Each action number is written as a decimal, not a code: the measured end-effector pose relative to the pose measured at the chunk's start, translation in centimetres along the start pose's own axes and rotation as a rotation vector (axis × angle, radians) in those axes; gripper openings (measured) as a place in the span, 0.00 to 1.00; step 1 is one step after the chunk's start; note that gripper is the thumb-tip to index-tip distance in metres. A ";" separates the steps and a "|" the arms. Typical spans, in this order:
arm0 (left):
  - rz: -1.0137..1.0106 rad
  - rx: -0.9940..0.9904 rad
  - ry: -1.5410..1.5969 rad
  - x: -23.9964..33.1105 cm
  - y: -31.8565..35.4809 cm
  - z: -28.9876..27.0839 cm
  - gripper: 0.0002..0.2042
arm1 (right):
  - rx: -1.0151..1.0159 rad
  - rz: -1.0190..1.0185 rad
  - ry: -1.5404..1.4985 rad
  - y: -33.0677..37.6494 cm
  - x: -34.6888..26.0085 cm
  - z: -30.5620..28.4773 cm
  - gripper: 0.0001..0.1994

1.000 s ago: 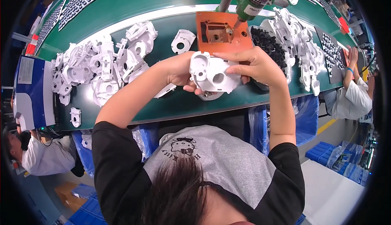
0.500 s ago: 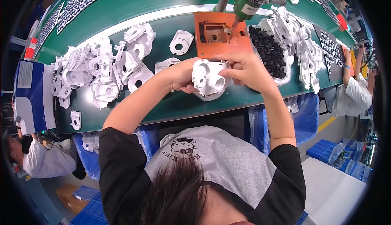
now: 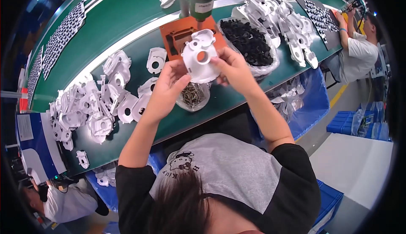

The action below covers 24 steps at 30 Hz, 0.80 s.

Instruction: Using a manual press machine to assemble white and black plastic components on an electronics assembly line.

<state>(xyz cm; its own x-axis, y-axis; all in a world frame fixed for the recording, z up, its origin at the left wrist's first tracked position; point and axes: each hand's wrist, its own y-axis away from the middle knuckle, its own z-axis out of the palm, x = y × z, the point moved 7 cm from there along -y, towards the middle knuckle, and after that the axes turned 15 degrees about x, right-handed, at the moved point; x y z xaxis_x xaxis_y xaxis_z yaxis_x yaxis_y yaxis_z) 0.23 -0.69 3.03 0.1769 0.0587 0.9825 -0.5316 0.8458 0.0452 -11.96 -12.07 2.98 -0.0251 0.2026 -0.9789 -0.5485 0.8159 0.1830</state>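
Observation:
Between my hands is a white plastic housing (image 3: pixel 195 70) with a round hole, its broad rounded face turned up, held over the near part of an orange fixture block (image 3: pixel 170 43). My left hand (image 3: pixel 165 88) grips its left edge, thumb on top. On the right edge, my right hand (image 3: pixel 233 68) pinches it with the thumb on the face and the fingers underneath. Orange shows through the hole. Just below the housing sits a clear bag of metal screws (image 3: pixel 192 96). A green machine head (image 3: pixel 201 1) stands above the fixture.
White housings lie heaped at the left (image 3: pixel 86 111) and far right (image 3: pixel 292 31). Black small parts (image 3: pixel 247 41) fill a lined tub right of the fixture. A blue-lined bin (image 3: pixel 311 103) hangs off the table edge. Co-workers sit at the far right (image 3: pixel 359 54) and lower left (image 3: pixel 67 198).
The housing has been turned over from its tubular side to its broad face and lies over the fixture's near part. The screw bag has come into sight. The whole view has swung.

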 end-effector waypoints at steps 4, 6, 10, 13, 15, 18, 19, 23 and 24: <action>-0.019 0.052 0.040 0.1 -1.0 0.9 0.14 | -0.079 -0.088 -0.009 1.3 1.0 0.9 0.08; -0.017 0.066 -0.103 0.6 -2.3 -0.4 0.15 | -0.029 -0.281 0.237 0.5 -1.3 -1.2 0.06; -0.056 -0.033 -0.524 2.2 -6.6 -1.5 0.18 | 0.404 -0.832 0.822 -3.3 -5.2 -7.8 0.09; 0.218 0.021 -0.696 1.9 -11.1 -2.2 0.13 | 0.386 -0.932 1.049 -5.3 -4.8 -8.3 0.09; 0.351 0.088 -0.733 1.8 -13.3 -2.3 0.10 | 0.268 -0.733 1.051 -6.8 -3.9 -8.2 0.08; 0.551 0.142 -0.765 3.6 -13.5 -1.4 0.11 | 0.269 -0.630 0.934 -7.4 -3.7 -8.8 0.09; 0.552 0.145 -0.765 3.5 -13.7 -1.6 0.11 | 0.281 -0.555 0.901 -7.5 -3.6 -9.3 0.10; 0.538 0.116 -0.824 2.5 -13.4 -1.6 0.09 | 0.313 -0.545 0.932 -7.9 -4.2 -9.6 0.10; 0.640 0.144 -0.886 2.6 -12.8 -1.4 0.09 | 0.311 -0.546 0.934 -8.0 -4.2 -9.7 0.10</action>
<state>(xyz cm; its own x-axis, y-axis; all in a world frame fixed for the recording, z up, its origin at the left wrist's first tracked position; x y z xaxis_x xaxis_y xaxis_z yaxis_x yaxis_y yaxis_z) 8.63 -10.62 4.77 -0.7920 0.0144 0.6103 -0.4142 0.7218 -0.5545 -15.59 -24.72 4.78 -0.5333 -0.6013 -0.5950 -0.4484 0.7974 -0.4039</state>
